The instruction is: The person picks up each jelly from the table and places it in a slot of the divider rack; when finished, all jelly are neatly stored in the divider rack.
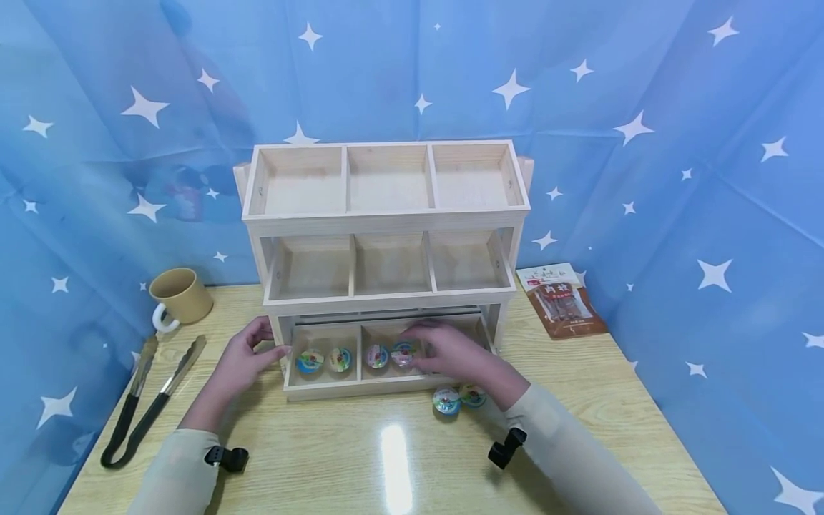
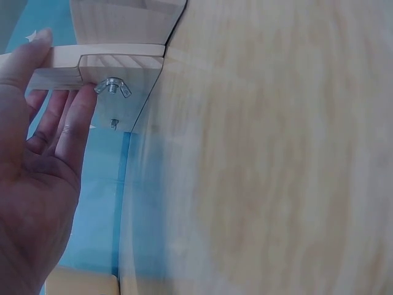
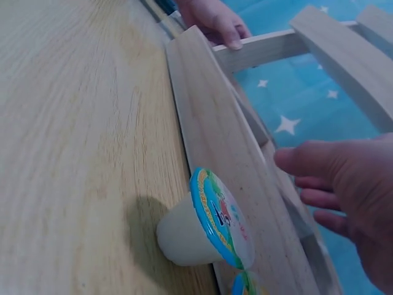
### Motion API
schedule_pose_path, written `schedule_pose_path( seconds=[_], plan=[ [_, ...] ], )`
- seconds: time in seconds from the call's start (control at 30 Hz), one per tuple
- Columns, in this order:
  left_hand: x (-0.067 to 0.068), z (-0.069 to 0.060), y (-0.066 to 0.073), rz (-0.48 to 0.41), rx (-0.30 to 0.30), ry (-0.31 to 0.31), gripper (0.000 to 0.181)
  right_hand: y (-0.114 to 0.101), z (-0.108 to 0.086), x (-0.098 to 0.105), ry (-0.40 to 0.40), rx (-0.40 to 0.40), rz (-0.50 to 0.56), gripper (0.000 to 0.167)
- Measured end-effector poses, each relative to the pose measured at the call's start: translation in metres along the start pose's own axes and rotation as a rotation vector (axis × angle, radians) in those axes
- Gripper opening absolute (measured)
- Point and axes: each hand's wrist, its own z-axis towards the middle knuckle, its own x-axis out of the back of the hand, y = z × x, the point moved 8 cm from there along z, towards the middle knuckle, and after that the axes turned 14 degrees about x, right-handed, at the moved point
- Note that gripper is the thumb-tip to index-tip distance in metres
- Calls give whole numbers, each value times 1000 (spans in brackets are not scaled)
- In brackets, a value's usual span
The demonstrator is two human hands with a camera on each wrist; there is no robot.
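My left hand [image 1: 247, 355] grips the left end of the rack's bottom tray, thumb on the near side and fingers behind, close to a wing nut [image 2: 113, 86]. My right hand [image 1: 448, 352] reaches into the tray's middle compartment, thumb and fingers apart around a pink-lidded jelly cup [image 1: 403, 355]. In the right wrist view, nothing shows between its fingers. Another jelly cup [image 1: 376, 356] sits to the left of that one. The left compartment holds two jelly cups [image 1: 310, 361]. Two more jelly cups [image 1: 446, 401] stand on the table before the tray.
The wooden rack [image 1: 386, 223] has three tiers with divided trays. To the left are a tan mug [image 1: 187, 300] and black-handled tongs [image 1: 144, 415]. A brown snack packet [image 1: 563, 304] lies at the right. A starry blue curtain [image 1: 644, 214] surrounds the table [image 1: 322, 458].
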Motion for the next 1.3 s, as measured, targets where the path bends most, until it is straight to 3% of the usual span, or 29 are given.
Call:
schedule_pose_path(
  seconds=[0.37,0.77,1.0,1.3],
  plan=[
    [0,0,0,-6,-7,-3,52,-12,-60,26,228,-47,25,43],
    [0,0,-1,-8,-18,2,49,-21,-127,24,389,-37,-71,41],
    [1,-1,2,-8,-24,9,49,-15,-151,12,407,-145,-128,44],
    [-1,-2,2,-8,-21,14,49,-10,-160,-4,404,-234,-157,49]
  ],
)
